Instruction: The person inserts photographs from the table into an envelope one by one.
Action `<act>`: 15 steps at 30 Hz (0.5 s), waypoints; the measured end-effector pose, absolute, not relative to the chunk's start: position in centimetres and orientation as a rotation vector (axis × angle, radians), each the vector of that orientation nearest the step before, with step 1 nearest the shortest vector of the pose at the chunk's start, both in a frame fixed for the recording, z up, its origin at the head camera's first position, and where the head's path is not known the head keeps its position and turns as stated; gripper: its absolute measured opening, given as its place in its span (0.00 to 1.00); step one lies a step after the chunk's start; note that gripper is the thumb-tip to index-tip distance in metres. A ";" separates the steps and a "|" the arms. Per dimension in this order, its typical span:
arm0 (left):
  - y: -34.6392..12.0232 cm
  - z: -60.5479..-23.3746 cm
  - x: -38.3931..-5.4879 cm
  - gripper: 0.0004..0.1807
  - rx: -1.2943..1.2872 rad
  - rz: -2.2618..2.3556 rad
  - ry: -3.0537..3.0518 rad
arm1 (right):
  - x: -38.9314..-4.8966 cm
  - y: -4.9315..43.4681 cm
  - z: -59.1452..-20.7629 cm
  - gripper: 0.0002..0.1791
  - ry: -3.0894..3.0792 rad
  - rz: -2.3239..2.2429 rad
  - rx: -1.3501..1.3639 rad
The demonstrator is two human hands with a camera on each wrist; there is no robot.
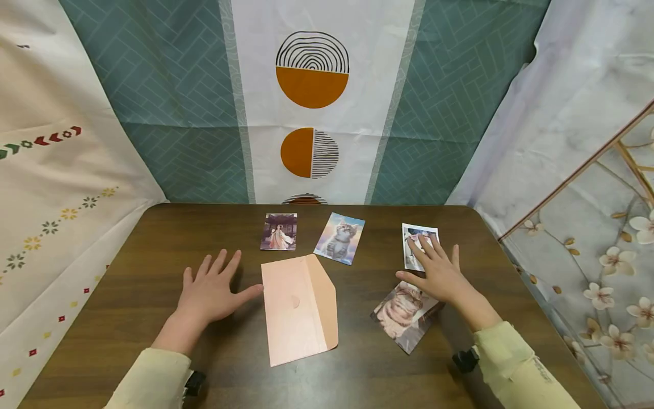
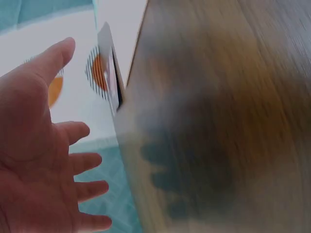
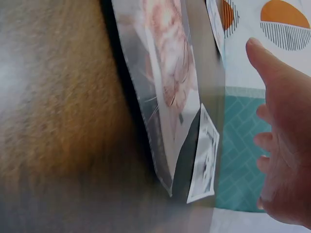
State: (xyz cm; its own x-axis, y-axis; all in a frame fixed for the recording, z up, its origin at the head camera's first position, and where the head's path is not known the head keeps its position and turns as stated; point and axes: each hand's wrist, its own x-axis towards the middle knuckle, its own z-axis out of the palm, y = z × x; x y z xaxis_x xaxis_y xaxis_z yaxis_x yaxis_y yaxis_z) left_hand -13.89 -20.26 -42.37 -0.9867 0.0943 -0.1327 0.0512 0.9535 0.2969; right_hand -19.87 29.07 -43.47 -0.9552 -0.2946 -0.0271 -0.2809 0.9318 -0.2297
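Observation:
My left hand (image 1: 210, 292) hovers with spread fingers over the table, its thumb tip right at the left edge of a pale pink envelope (image 1: 291, 318). The envelope lies with its flap (image 1: 324, 301) folded out to the right. On the other side, my right hand (image 1: 441, 272) has its fingers spread over a small white-bordered photo (image 1: 409, 258), overlapping part of it in the head view. Just below that hand lies a photo of a tabby cat (image 1: 401, 312), partly covered by the palm and thumb. Both hands are empty.
Behind the envelope lie a photo of a figure in a flowing robe (image 1: 278, 233) and a kitten picture (image 1: 339, 238). The brown wooden table (image 1: 168, 238) meets a patterned curtain (image 1: 311, 130) at the back, with printed cloths at both sides.

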 end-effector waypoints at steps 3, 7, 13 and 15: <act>-19.0 -42.3 -13.9 0.61 0.158 0.447 2.940 | -20.3 28.5 -43.5 0.54 3.019 -0.346 -0.476; -17.3 -42.2 -13.8 0.60 0.205 0.479 2.901 | -21.1 27.6 -43.5 0.53 3.002 -0.348 -0.524; -14.8 -42.0 -13.6 0.59 0.251 0.465 2.869 | -22.0 25.8 -43.1 0.53 2.974 -0.360 -0.601; -14.2 -42.1 -13.4 0.57 0.261 0.448 2.860 | -22.4 25.1 -43.1 0.52 2.957 -0.373 -0.629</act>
State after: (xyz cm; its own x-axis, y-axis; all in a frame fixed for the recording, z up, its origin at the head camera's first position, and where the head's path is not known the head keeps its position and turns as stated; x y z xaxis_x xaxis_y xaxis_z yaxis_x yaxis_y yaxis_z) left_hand -13.43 -14.16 -42.08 -0.9565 0.2102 -0.2022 0.1382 0.9372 0.3202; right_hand -22.36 25.14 -43.05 -0.9103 -0.4119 -0.0418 -0.3886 0.8849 -0.2570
